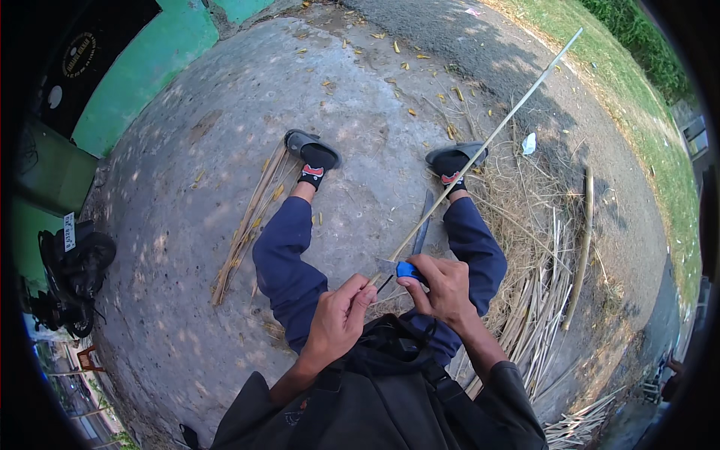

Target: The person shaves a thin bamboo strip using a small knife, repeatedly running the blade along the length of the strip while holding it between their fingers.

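Observation:
My left hand (339, 321) is closed, pinching the near end of a long, thin bamboo strip (504, 121). From there the strip slants up and away to the far right, passing over my right foot. Closed around a blue-handled cutter knife (409, 271) is my right hand (444, 291). The cutter's short blade lies against or very close to the strip, just beyond my left fingers; whether it bites in, I cannot tell. On the ground between my legs, under the strip, is a long dark blade (424, 223), its near end hidden.
Split bamboo strips (541, 319) lie heaped on my right, beside a thicker stick (587, 240) and dry shavings. More strips (251, 221) lie by my left leg. A white scrap (529, 143) rests beyond my right shoe (457, 155). A parked motorcycle (73, 274) stands far left.

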Tool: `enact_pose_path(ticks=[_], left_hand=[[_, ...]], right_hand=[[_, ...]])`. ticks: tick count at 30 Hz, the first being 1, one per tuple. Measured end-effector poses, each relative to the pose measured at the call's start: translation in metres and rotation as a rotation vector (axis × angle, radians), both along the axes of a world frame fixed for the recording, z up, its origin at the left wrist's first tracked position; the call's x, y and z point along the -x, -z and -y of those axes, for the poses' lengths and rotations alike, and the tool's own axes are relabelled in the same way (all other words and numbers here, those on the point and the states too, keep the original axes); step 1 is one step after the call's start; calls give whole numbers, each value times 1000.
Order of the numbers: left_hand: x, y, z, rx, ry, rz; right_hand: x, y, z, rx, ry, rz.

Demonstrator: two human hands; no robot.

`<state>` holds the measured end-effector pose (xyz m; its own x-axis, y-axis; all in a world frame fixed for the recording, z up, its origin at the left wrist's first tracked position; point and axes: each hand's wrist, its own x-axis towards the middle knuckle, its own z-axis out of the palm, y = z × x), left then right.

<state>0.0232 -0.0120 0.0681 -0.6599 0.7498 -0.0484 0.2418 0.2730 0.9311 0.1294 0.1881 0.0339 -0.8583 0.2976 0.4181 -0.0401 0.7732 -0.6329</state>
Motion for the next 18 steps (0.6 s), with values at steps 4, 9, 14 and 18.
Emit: enact_pose_path(ticks=[4, 9, 14, 18], left_hand=[[-1, -5, -1, 43, 9, -13], [-11, -8, 8, 43, 25, 3], [-11, -5, 24, 110, 56, 14], [-2, 2, 31, 104, 58, 3]], right_hand=[[2, 0, -5, -67, 14, -20], [8, -1, -52, 36, 379, -137], [6, 1, -134, -20, 587, -126], [-3, -6, -158, -16, 773, -193]])
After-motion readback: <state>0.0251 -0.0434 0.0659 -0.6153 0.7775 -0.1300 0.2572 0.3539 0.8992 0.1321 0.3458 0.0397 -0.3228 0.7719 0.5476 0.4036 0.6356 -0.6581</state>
